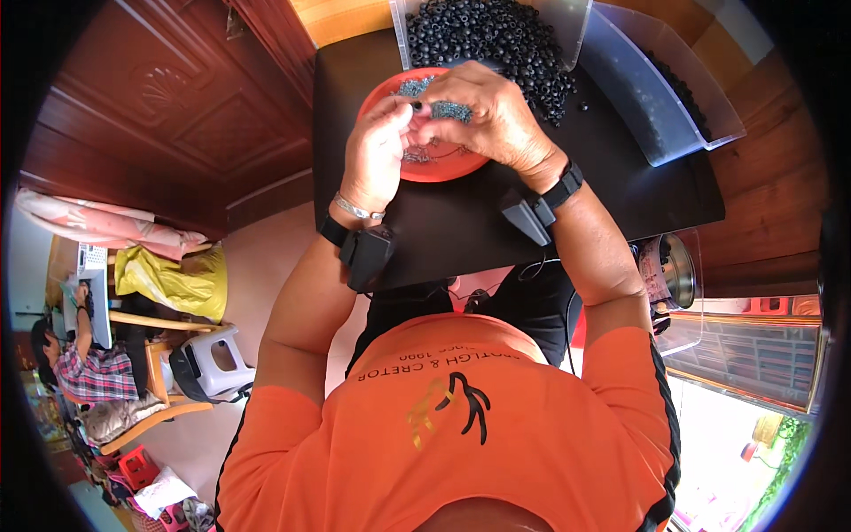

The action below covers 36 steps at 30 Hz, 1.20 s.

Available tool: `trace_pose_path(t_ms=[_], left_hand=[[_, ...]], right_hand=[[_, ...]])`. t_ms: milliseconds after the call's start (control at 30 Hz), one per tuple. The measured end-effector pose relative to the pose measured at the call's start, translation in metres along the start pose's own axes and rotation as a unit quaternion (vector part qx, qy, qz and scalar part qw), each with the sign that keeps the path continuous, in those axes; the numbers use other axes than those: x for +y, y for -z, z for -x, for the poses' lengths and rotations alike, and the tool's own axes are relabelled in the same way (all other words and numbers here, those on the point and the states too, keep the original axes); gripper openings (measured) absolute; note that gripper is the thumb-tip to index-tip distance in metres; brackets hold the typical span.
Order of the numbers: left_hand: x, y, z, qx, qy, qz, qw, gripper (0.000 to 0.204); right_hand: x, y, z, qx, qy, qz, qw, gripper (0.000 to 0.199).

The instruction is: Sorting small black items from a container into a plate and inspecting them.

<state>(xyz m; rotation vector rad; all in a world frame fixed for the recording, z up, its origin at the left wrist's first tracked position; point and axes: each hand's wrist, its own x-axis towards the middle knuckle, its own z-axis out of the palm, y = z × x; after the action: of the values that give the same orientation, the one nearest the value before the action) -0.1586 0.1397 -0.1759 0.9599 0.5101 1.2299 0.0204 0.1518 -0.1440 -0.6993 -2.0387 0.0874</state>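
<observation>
Both my hands meet over a round orange-red dish (456, 166) that holds many small silvery metal pieces (450, 111). Between the thumb and finger of my left hand (377, 151) is a small black ring-like piece (417, 105). My right hand (496, 115) curves over the dish from the other side, its fingertips brought together close to that black piece. Whatever those right fingertips pinch is too small or hidden to tell. More silvery pieces show between the right thumb and fingers, lying in the dish.
A clear bin (487, 35) heaped with similar black pieces stands behind the dish, some spilled onto the dark tabletop (425, 239). To the right is a second translucent bin (665, 97) with fewer pieces. Another person (89, 363) sits far left, beside a grey-white plastic stool (213, 363).
</observation>
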Motion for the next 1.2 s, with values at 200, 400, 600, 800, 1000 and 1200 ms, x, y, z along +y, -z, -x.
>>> trace_pose_path(t_ms=[200, 400, 600, 800, 1000, 1200], left_hand=[[-0.001, 0.015, -0.007, 0.075, -0.027, -0.001, 0.997, 0.023], [-0.001, 0.013, -0.005, 0.068, -0.02, 0.013, 0.997, 0.023], [-0.003, 0.01, -0.004, 0.054, -0.01, 0.023, 0.998, 0.023], [-0.005, 0.003, 0.002, -0.023, 0.01, -0.052, 0.998, 0.024], [-0.008, -0.008, 0.004, -0.005, 0.021, -0.097, 0.995, 0.021], [-0.008, -0.009, 0.004, -0.008, 0.024, -0.148, 0.989, 0.022]], right_hand=[[0.012, 0.004, 0.006, -0.192, -0.069, -0.058, 0.977, 0.012], [0.008, -0.011, 0.014, -0.308, -0.059, 0.024, 0.949, 0.009], [0.012, -0.011, 0.012, -0.227, -0.031, 0.048, 0.972, 0.011], [0.007, 0.015, -0.002, -0.077, -0.094, -0.057, 0.991, 0.015], [0.0, 0.014, -0.005, -0.085, -0.009, -0.01, 0.996, 0.011], [-0.007, 0.022, -0.007, -0.105, 0.006, 0.037, 0.994, 0.009]])
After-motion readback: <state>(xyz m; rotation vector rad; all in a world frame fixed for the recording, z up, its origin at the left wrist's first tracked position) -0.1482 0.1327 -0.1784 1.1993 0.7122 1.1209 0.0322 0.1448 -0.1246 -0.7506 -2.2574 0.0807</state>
